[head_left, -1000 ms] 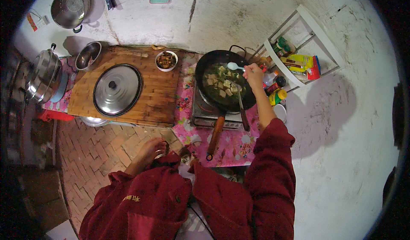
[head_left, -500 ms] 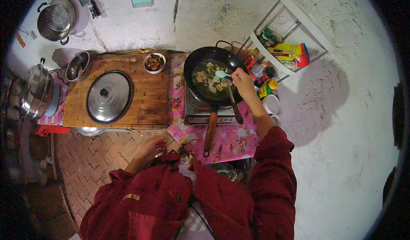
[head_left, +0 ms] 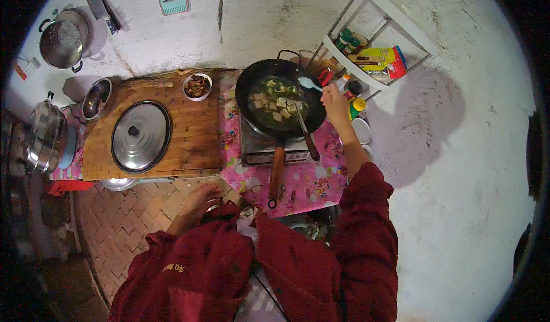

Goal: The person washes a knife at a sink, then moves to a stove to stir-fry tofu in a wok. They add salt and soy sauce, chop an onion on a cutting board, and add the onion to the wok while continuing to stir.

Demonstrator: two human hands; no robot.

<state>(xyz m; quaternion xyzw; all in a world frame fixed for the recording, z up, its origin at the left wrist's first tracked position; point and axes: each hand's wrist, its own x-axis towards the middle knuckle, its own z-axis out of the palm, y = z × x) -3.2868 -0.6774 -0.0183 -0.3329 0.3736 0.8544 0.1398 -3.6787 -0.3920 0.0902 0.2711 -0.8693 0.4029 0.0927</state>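
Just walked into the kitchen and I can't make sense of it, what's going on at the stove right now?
A person in a red jacket is cooking. Their right hand holds a light-coloured spoon over the rim of a black wok, which sits on a small stove and holds pale cubes and greens. A dark-handled utensil rests in the wok. The left hand is down by the body, below the wooden board with the steel lid.
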